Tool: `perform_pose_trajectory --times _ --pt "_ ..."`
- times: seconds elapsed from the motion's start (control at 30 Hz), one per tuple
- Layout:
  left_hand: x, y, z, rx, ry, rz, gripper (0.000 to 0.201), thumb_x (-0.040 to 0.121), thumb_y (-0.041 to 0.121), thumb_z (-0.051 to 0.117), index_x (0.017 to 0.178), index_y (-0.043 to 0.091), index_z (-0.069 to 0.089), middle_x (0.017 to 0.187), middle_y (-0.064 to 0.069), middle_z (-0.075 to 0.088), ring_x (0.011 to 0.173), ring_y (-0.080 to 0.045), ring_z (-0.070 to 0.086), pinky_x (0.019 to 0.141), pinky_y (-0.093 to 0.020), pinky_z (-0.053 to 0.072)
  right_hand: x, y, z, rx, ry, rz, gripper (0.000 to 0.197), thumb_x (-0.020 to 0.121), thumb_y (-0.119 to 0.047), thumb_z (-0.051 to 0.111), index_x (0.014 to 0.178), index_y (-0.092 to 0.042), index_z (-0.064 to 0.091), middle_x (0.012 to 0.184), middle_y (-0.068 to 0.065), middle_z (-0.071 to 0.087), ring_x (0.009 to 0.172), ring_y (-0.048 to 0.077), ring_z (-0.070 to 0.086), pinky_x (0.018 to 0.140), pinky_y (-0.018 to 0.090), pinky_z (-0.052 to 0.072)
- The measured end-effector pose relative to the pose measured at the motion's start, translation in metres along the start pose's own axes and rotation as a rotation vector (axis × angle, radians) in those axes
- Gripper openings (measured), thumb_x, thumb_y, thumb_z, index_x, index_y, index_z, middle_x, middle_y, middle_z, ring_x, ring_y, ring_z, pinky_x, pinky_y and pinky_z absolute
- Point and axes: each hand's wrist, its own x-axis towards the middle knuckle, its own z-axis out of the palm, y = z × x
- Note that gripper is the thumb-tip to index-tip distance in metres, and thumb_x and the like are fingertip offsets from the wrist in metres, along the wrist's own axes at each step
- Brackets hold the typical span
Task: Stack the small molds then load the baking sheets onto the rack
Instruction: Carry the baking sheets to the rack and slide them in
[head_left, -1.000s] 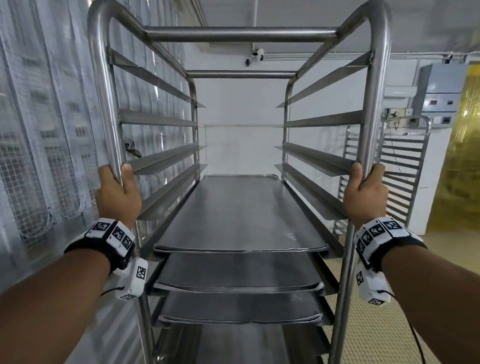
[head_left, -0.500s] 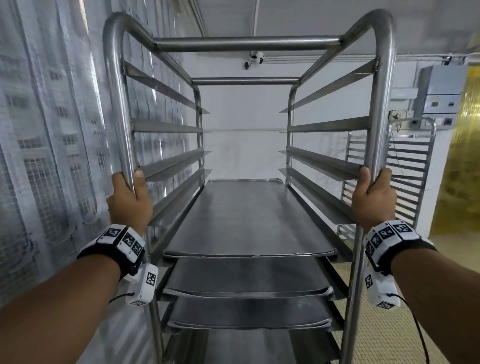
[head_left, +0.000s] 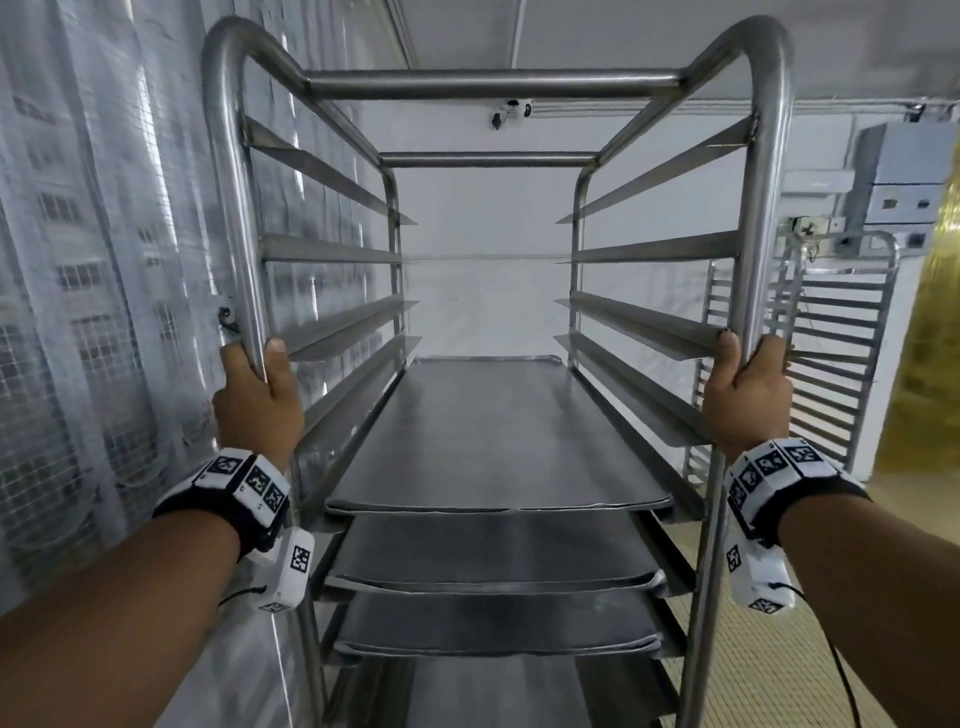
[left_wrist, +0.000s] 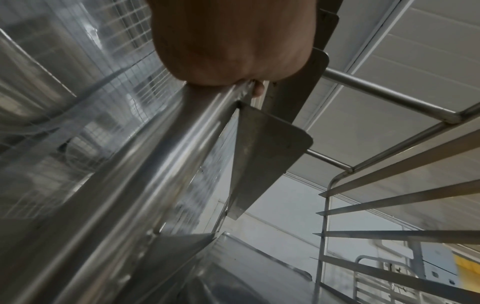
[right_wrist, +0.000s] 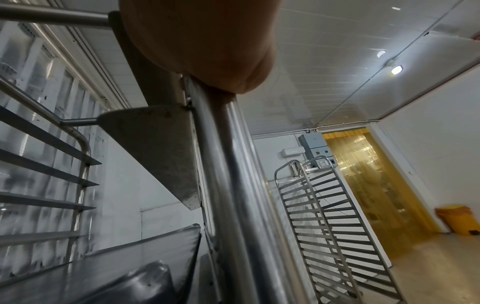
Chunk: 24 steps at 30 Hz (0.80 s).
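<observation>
A tall steel rack (head_left: 493, 87) fills the head view. Several dark baking sheets lie on its lower runners, the top sheet (head_left: 493, 441) uppermost. My left hand (head_left: 254, 395) grips the rack's near left post (head_left: 231, 208); my right hand (head_left: 748, 397) grips the near right post (head_left: 769, 208). In the left wrist view my left hand (left_wrist: 233, 45) is wrapped round the post (left_wrist: 145, 168). The right wrist view has my right hand (right_wrist: 205, 47) curled round its post (right_wrist: 228, 185). No small molds are in view.
A mesh-covered window wall (head_left: 78, 312) runs close along the left. A second rack (head_left: 831, 374) without sheets stands behind on the right, below a grey electrical box (head_left: 904, 171). A yellow strip curtain (right_wrist: 369, 185) and a yellow bin (right_wrist: 459, 220) are further right.
The rack has shifted to the right in the head view and the window wall slides past on the left. Both hands keep the same grip on the posts.
</observation>
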Motion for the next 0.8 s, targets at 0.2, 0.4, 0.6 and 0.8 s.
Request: perform_pose_trajectory --times 0.2,0.4,0.6,0.8 --pt "0.030 -0.024 0.033 0.031 0.013 -0.017 0.054 0.106 0.049 0.036 0.133 0.003 0.043 0.087 -0.027 0.059 0.091 -0.049 0.056 0.071 -0.045 0.036 0.015 0.000 0.049 -0.060 -0.032 0.016 0.050 0.105 -0.043 0.038 0.116 0.005 0.046 0.099 0.037 0.059 0.089 0.049 0.058 0.065 0.037 0.023" --pt "0.063 -0.051 0.074 0.026 0.034 -0.012 0.060 0.104 0.056 0.033 0.140 0.008 0.040 0.097 -0.025 0.063 0.092 -0.050 0.062 0.074 -0.048 0.045 0.032 0.012 0.113 0.025 -0.065 -0.016 0.048 0.104 -0.048 0.036 0.108 -0.001 0.042 0.086 0.035 0.060 0.077 0.050 0.059 0.062 0.042 0.036" --pt "0.086 -0.067 0.103 0.015 0.038 -0.026 0.059 0.106 0.052 0.034 0.149 0.011 0.036 0.082 -0.017 0.061 0.074 -0.037 0.060 0.069 -0.045 0.046 0.048 0.014 0.160 0.041 -0.074 0.003 0.044 0.105 -0.042 0.039 0.109 0.002 0.043 0.085 0.036 0.060 0.075 0.049 0.059 0.061 0.039 0.031" --pt "0.113 -0.094 0.123 0.005 0.011 -0.016 0.059 0.107 0.048 0.035 0.153 0.012 0.031 0.119 -0.032 0.062 0.107 -0.049 0.061 0.088 -0.050 0.047 0.052 0.020 0.205 0.038 -0.072 -0.010 0.050 0.102 -0.053 0.035 0.109 -0.004 0.040 0.090 0.035 0.061 0.080 0.051 0.059 0.066 0.043 0.039"
